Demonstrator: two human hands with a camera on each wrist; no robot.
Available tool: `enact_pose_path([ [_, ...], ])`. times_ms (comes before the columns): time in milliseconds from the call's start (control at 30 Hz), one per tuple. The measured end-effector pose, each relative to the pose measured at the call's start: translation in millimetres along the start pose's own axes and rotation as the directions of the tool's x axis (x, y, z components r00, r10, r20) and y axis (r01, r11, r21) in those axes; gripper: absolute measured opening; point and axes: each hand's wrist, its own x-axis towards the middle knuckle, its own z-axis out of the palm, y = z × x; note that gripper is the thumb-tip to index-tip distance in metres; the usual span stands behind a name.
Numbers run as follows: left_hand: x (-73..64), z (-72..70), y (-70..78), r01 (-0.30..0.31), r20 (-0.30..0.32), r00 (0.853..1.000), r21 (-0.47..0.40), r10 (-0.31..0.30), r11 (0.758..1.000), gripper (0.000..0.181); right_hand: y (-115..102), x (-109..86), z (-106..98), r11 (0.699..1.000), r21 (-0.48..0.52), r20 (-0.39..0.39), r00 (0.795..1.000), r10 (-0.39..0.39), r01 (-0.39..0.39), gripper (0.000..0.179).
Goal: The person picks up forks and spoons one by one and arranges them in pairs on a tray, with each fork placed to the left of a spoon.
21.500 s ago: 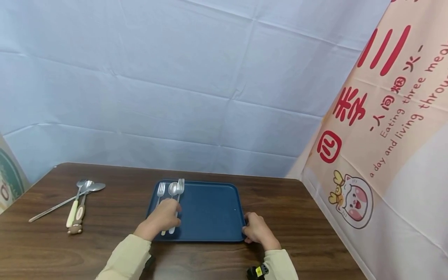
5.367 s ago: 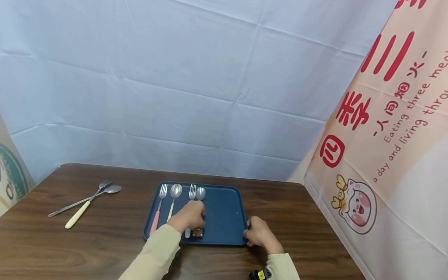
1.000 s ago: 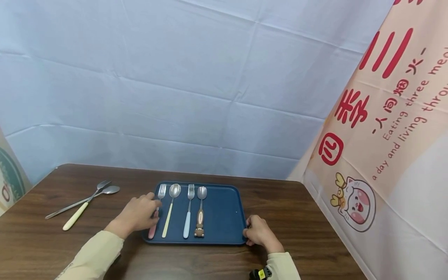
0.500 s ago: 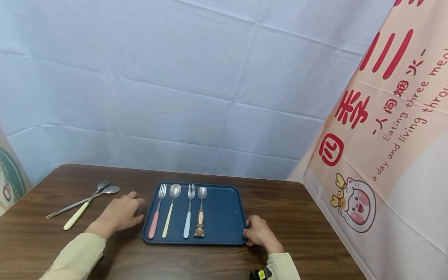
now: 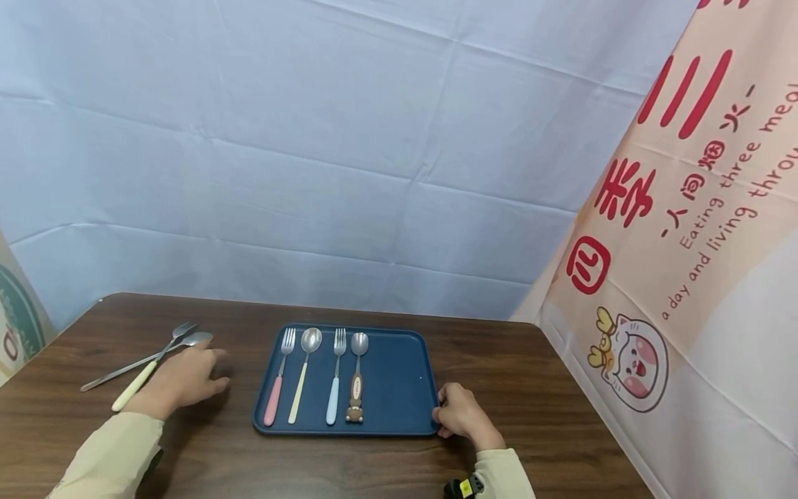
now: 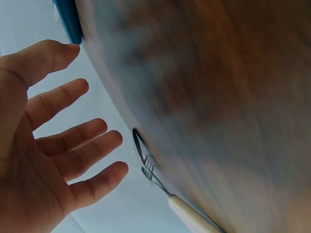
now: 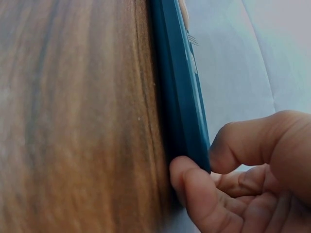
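Head view, spoon (image 5: 196, 339) by left hand (image 5: 182, 380), contact unclear

The head view looks forward and down from above the table's (image 5: 499, 357) near side, far enough back to take in the tray (image 5: 399, 388), left hand (image 5: 185, 378), right hand (image 5: 463, 414) and backdrop (image 5: 299, 138). The left wrist view, tipped sideways, faces low across the table from close by the left hand; it shares the yellow fork (image 5: 134, 388) with the head view. The right wrist view, also tipped, looks closely along the tray's side. All three catch the tray.
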Motion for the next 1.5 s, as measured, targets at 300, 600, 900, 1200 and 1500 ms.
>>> enact_pose_path([
  [300,-5.7,-0.3,-16.7,-0.064,-0.084,0.994,0.077,0.070,0.995,0.037,1,-0.1,-1,1.000,0.000,0.003,1.000,0.005,-0.005,0.012],
  [600,-13.5,-4.9,-29.9,0.019,-0.036,0.999,0.030,-0.018,0.999,0.038,1,-0.3,0,1.000,-0.014,0.000,1.000,-0.005,0.005,0.012],
  [900,-21.7,-6.2,-47.4,0.047,0.011,0.999,0.017,-0.048,0.999,0.023,-1,-1.4,-1,1.000,-0.010,0.011,1.000,-0.010,0.010,0.011],
  [1200,-27.3,-10.2,-52.1,0.098,-0.009,0.995,0.017,-0.098,0.995,0.032,-2,-1.4,-1,1.000,-0.008,0.011,1.000,-0.009,0.009,0.011],
  [1500,-34.1,-15.4,-65.9,0.195,0.089,0.977,-0.024,-0.192,0.981,0.027,-1,-1.0,-2,1.000,-0.005,0.020,1.000,0.012,-0.012,0.010],
])
